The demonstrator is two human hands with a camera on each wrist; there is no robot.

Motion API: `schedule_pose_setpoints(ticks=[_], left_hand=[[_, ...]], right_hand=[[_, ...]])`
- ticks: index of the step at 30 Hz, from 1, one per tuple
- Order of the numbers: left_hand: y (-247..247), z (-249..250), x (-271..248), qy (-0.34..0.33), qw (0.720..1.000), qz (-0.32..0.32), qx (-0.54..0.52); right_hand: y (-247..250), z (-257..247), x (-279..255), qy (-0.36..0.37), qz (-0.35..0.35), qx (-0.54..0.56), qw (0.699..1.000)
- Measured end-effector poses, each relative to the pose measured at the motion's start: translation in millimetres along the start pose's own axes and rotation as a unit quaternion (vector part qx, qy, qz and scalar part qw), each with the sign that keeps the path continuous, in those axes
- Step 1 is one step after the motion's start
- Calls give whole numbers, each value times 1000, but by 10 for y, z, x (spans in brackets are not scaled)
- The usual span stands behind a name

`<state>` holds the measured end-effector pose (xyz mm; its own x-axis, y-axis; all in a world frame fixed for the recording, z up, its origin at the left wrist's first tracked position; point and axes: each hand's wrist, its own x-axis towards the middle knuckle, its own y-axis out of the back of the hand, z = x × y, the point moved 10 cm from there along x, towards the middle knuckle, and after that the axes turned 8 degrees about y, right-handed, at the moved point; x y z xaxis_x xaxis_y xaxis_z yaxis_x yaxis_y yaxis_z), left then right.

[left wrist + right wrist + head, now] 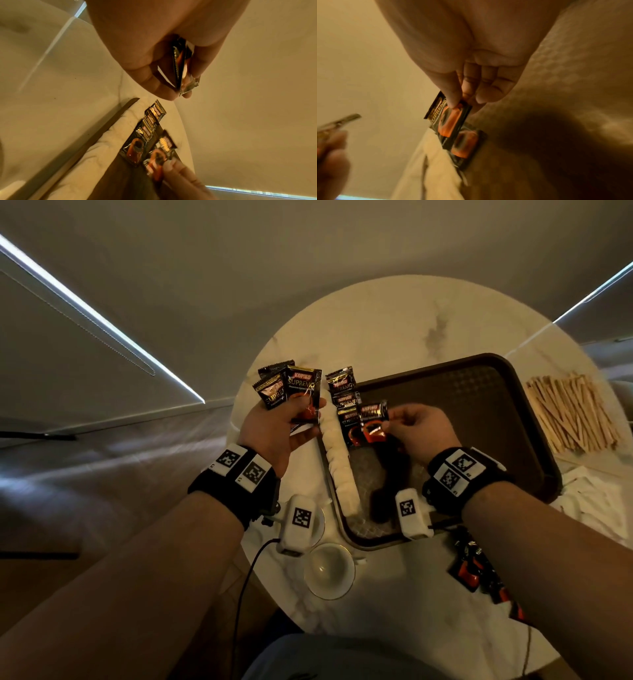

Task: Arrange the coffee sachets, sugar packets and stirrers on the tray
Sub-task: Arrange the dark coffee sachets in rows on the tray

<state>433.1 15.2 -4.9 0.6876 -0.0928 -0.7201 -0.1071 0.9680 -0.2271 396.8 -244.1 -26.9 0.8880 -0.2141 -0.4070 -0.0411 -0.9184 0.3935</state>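
A dark brown tray (479,392) lies on the round marble table (376,313). Along its left side runs a row of white sugar packets (337,453), with a few black coffee sachets (344,395) overlapping beside it. My right hand (416,428) pinches one more coffee sachet (373,419) by its lower edge, just above that row; the right wrist view shows the same sachet (448,120) between thumb and fingers. My left hand (284,426) holds a fan of several coffee sachets (291,392) left of the tray, seen edge-on (180,67) in the left wrist view.
A pile of wooden stirrers (572,416) lies right of the tray. More sachets (479,570) lie at the table's near right edge by white cloth (589,508). A white cup (329,571) on a saucer sits near the front, with a cable (246,577) hanging beside it.
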Motion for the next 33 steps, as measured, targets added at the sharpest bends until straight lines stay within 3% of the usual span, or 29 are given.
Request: schedule_pose_setpoints(ticks=[5, 18, 29, 33], left_hand=[[133, -59, 10, -4, 999, 33, -7], [153, -128, -45, 21, 998, 34, -56], [77, -137, -85, 24, 999, 18, -45], [21, -124, -97, 16, 999, 19, -27]], right_hand=[[-165, 332, -13, -41, -28, -42, 998], [-266, 352, 119, -34, -13, -129, 991], [-219, 332, 82, -37, 0, -135, 990], [-131, 11, -12, 16, 22, -63, 998]])
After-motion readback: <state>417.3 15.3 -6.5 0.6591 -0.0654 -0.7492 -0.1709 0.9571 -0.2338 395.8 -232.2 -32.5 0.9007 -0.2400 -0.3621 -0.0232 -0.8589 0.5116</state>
